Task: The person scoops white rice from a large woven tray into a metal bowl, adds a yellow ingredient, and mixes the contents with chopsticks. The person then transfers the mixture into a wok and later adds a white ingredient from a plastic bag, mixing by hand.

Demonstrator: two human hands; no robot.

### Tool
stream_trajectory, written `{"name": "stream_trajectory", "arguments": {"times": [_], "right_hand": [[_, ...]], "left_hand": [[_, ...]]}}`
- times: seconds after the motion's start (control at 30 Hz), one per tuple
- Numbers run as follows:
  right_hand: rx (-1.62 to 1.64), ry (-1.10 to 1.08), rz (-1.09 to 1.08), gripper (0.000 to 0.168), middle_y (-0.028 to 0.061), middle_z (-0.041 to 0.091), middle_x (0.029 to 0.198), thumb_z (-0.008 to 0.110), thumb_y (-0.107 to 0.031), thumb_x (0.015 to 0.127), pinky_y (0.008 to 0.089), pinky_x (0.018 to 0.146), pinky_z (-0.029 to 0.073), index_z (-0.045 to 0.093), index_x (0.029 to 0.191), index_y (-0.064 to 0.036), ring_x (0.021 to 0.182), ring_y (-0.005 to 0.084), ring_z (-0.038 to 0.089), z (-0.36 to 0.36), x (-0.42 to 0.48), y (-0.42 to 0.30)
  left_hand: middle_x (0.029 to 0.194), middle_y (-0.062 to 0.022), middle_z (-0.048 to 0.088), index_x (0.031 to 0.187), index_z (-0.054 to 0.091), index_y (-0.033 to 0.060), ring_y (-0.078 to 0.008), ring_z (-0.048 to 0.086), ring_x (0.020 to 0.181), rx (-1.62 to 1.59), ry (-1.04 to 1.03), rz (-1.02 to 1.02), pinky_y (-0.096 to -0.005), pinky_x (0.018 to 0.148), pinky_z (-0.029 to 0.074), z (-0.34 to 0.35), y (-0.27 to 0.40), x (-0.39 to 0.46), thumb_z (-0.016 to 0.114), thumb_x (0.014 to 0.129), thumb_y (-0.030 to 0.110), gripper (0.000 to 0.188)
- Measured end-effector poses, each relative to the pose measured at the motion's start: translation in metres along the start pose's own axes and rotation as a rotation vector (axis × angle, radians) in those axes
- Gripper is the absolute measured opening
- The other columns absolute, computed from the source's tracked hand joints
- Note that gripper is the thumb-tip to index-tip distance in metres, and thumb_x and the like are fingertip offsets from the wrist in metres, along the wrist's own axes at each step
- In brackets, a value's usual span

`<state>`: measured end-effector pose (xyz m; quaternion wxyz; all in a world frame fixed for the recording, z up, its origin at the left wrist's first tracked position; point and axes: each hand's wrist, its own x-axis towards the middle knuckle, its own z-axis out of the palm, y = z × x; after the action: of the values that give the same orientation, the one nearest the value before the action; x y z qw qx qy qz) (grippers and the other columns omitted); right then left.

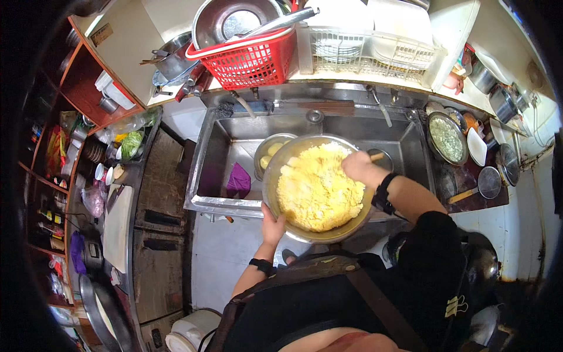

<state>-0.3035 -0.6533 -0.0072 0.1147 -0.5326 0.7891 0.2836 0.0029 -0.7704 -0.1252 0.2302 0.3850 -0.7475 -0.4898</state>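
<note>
A large metal bowl point(273, 193), tilted towards me, is held at the sink's front edge. It contains a heap of yellow, crumbly mash or dough point(323, 193), with white powder along its far side. My left hand point(272, 225) grips the rim at the near left. Over the right side of the mixture, my right hand point(358, 167) is closed in a fist. The end of a wooden handle point(377, 156) sticks out beside that fist; the tool's other end is hidden. Partly behind the bowl sits a smaller metal bowl point(259, 152) with yellow pieces point(269, 155).
The steel sink point(211, 176) holds a purple cloth point(239, 180). Two taps point(244, 105) overhang it. On the right are a bowl of chopped pale-green food point(446, 138) and a strainer point(489, 182). A red basket point(250, 61) stands on the shelf; a cutting board point(118, 229) lies left.
</note>
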Motion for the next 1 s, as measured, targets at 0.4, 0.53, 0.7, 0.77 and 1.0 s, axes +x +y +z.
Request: {"name": "stream_trajectory", "arguments": {"times": [0.4, 0.53, 0.7, 0.77, 1.0], "right_hand": [[0.195, 0.012, 0.034, 0.016, 0.0141, 0.069, 0.093, 0.057, -0.008, 0.078, 0.0399, 0.063, 0.054, 0.072, 0.085, -0.006, 0.084, 0.0261, 0.067, 0.019, 0.016, -0.107], [0.052, 0.007, -0.214, 0.018, 0.0077, 0.069, 0.086, 0.060, -0.010, 0.075, 0.0354, 0.057, 0.053, 0.071, 0.089, -0.008, 0.075, 0.0212, 0.066, 0.001, -0.052, -0.079], [0.301, -0.185, -0.150, 0.015, 0.0021, 0.065, 0.076, 0.060, -0.018, 0.077, 0.0342, 0.050, 0.048, 0.069, 0.088, -0.013, 0.067, 0.0182, 0.062, -0.009, -0.055, -0.116], [0.428, -0.139, -0.152, 0.020, 0.0152, 0.067, 0.086, 0.060, -0.017, 0.078, 0.0508, 0.062, 0.050, 0.070, 0.087, -0.002, 0.080, 0.0308, 0.064, 0.047, -0.027, -0.148], [0.175, -0.009, -0.109, 0.021, 0.0050, 0.070, 0.097, 0.071, -0.016, 0.072, 0.0442, 0.060, 0.050, 0.074, 0.092, -0.013, 0.089, 0.0242, 0.063, 0.049, 0.045, -0.066]], "left_hand": [[0.132, -0.0306, 0.041, 0.139, 0.011, -0.0068, -0.0389, 0.044, 0.122, -0.097, 0.043, 0.058, -0.0373, 0.101, 0.035, 0.005, 0.004, -0.004, 0.054, 0.077, 0.008, 0.077], [0.132, -0.0306, 0.040, 0.139, 0.011, -0.0075, -0.0385, 0.043, 0.123, -0.150, 0.049, 0.063, -0.0371, 0.101, 0.035, 0.007, -0.004, -0.006, 0.055, 0.077, 0.007, 0.077], [0.142, -0.0302, 0.029, 0.141, 0.012, -0.0092, -0.0377, 0.030, 0.132, 0.092, 0.003, 0.015, -0.0384, 0.108, 0.028, 0.012, -0.053, -0.002, 0.057, 0.078, 0.010, 0.080], [0.142, -0.0250, 0.027, 0.142, 0.015, -0.0051, -0.0363, 0.031, 0.129, -0.249, -0.177, 0.025, -0.0422, 0.109, 0.024, 0.005, -0.021, 0.001, 0.058, 0.080, 0.014, 0.077], [0.147, -0.0251, 0.015, 0.144, 0.000, -0.0065, -0.0310, 0.023, 0.135, 0.174, -0.118, -0.056, -0.0387, 0.111, 0.019, -0.033, -0.073, 0.023, 0.053, 0.087, 0.018, 0.082]]}}
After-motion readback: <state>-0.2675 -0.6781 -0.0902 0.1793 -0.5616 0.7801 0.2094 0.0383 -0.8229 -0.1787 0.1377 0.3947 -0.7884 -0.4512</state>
